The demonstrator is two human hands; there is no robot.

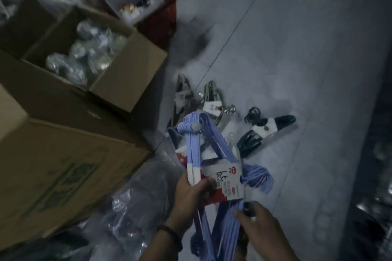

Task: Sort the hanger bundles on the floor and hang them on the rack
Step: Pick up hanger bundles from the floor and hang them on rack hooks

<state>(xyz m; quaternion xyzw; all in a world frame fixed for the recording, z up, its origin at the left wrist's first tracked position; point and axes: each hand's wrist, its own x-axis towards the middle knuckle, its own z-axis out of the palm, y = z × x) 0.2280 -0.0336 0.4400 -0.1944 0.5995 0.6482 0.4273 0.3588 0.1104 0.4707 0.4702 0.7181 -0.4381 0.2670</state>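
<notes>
- Nearest to me, my right hand is at the near end of the blue hanger bundle. Its fingers are curled round the blue bars there and grip them. Something small and dark sits at the fingertips, too blurred to name.
- My left hand holds the same bundle from the left side. The thumb presses on the white and red paper label wrapped round the bundle, and the other fingers are behind it. I wear a dark wristband on this wrist.
- I hold this bundle above the grey tiled floor, with its far end pointing away from me.
- More bundles lie on the floor just beyond it: a second blue bundle at the right, a dark green hanger bundle with a white label farther right, and olive hanger bundles farther away.
- At the left stand an open cardboard box with shiny wrapped goods and, nearer, a large cardboard box.
- Clear plastic bags lie at the near left, and a red basket stands far behind the boxes.
</notes>
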